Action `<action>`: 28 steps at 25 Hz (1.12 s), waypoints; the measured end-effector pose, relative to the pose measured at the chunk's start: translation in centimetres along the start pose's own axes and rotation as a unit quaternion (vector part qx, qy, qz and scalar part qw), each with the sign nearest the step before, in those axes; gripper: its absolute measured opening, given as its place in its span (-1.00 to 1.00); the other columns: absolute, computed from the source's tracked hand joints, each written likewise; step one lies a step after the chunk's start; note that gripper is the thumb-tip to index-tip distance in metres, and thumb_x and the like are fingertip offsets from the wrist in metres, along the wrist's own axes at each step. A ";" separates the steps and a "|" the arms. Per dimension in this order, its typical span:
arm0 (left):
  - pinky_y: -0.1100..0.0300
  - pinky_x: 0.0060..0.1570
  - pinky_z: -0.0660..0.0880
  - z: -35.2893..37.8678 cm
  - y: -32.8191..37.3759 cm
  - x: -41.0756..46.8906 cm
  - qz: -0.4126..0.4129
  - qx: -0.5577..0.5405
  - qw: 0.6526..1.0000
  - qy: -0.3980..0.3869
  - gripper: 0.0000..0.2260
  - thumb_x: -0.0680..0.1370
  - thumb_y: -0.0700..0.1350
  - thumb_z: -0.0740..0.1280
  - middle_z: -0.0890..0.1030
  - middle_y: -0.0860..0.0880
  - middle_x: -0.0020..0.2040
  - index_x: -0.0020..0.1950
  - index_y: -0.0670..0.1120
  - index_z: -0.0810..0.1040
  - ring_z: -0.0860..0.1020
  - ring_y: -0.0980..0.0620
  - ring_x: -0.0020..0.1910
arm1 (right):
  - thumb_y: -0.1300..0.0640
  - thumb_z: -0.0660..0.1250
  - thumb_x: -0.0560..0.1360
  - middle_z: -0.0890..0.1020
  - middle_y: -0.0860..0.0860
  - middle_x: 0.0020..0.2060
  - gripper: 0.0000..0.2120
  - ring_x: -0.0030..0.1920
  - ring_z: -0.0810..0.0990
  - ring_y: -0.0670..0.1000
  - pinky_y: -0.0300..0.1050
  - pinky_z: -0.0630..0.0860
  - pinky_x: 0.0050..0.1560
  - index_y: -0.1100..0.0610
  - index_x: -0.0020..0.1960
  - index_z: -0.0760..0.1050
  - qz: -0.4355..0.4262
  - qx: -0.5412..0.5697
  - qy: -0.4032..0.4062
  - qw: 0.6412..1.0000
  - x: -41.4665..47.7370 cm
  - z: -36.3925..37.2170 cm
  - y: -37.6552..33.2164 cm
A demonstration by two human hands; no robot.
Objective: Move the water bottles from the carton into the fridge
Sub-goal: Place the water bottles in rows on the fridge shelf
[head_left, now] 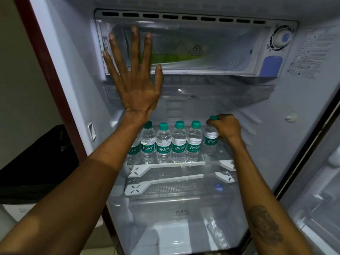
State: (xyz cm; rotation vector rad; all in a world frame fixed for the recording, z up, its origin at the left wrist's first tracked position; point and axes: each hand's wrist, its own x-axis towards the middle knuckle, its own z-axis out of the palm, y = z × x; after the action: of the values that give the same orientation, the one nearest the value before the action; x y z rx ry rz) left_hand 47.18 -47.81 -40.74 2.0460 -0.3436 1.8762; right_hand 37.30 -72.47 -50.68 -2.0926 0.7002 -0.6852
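Note:
Several small clear water bottles (163, 142) with green caps and green labels stand in a row on a glass shelf (165, 165) inside the open fridge. My right hand (227, 127) grips the neck of the rightmost bottle (210, 139), at the right end of the row. My left hand (135, 76) is spread flat, fingers apart, against the clear freezer flap (202, 50) at the top of the fridge. My left forearm hides part of the leftmost bottle. The carton is not in view.
A thermostat dial (281, 38) sits at the top right. Below the bottle shelf are a second shelf (165, 182) and a clear crisper cover (180, 214). The fridge door (320, 190) hangs open at the right. A dark object (36, 162) lies at the left outside the fridge.

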 end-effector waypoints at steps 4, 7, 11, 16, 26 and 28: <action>-0.23 0.46 -0.10 0.0 0.0 0.0 0.000 0.001 1.000 0.002 -0.46 0.63 0.25 0.04 0.33 -0.13 0.52 0.55 0.04 0.22 0.24 -0.33 0.48 | -0.04 0.51 0.35 0.69 0.08 -0.10 -0.67 -0.17 0.68 0.09 0.09 0.68 -0.16 0.12 0.02 0.66 0.012 0.016 -0.039 0.999 -1.6 -0.3 -0.3; -0.24 0.46 -0.09 -0.1 0.0 -0.1 0.001 -0.003 1.000 0.000 -0.46 0.63 0.24 0.04 0.33 -0.13 0.52 0.55 0.04 0.22 0.24 -0.34 0.48 | -0.01 0.52 0.38 0.69 0.08 -0.08 -0.67 -0.15 0.68 0.08 0.06 0.68 -0.18 0.13 0.08 0.65 0.011 0.027 -0.053 0.998 -2.4 -0.5 -0.4; -0.24 0.46 -0.12 -0.4 0.1 -0.1 -0.001 -0.001 1.000 -0.020 -0.46 0.64 0.25 0.02 0.31 -0.12 0.53 0.56 0.04 0.20 0.23 -0.34 0.49 | 0.02 0.51 0.41 0.68 0.10 -0.02 -0.66 -0.11 0.68 0.09 0.06 0.68 -0.13 0.17 0.12 0.63 0.014 0.033 -0.054 0.998 -3.0 -0.6 -0.5; -0.28 0.46 -0.07 -0.6 0.2 -0.1 -0.007 0.004 0.999 -0.033 -0.47 0.65 0.24 0.00 0.31 -0.13 0.53 0.56 0.04 0.21 0.24 -0.35 0.49 | -0.03 0.49 0.43 0.68 0.10 0.03 -0.60 -0.09 0.68 0.10 0.03 0.67 -0.09 0.17 0.18 0.61 0.017 0.028 -0.060 0.998 -3.1 -0.6 -0.6; -0.29 0.47 0.01 -1.3 0.0 -0.4 -0.014 0.003 0.998 -0.066 -0.48 0.66 0.24 0.02 0.30 -0.14 0.54 0.56 0.03 0.22 0.23 -0.35 0.50 | -0.06 0.39 0.51 0.48 0.13 0.35 -0.43 0.23 0.53 0.16 0.05 0.54 0.20 0.07 0.45 0.34 -0.002 0.007 -0.052 0.999 -4.3 -1.2 -1.8; -0.31 0.46 0.06 -1.8 -0.1 -0.9 -0.016 0.003 0.996 -0.089 -0.48 0.66 0.23 0.01 0.28 -0.14 0.55 0.57 0.03 0.22 0.20 -0.34 0.51 | -0.01 0.36 0.53 0.48 0.13 0.37 -0.46 0.29 0.50 0.15 -0.05 0.45 0.25 0.09 0.46 0.34 -0.038 0.006 0.000 0.999 -5.1 -1.5 -2.5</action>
State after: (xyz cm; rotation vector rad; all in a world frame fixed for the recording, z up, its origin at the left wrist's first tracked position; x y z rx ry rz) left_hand 45.50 -47.06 -41.54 2.2161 -0.3485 1.6821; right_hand 33.34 -68.50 -48.98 -2.1180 0.6181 -0.7287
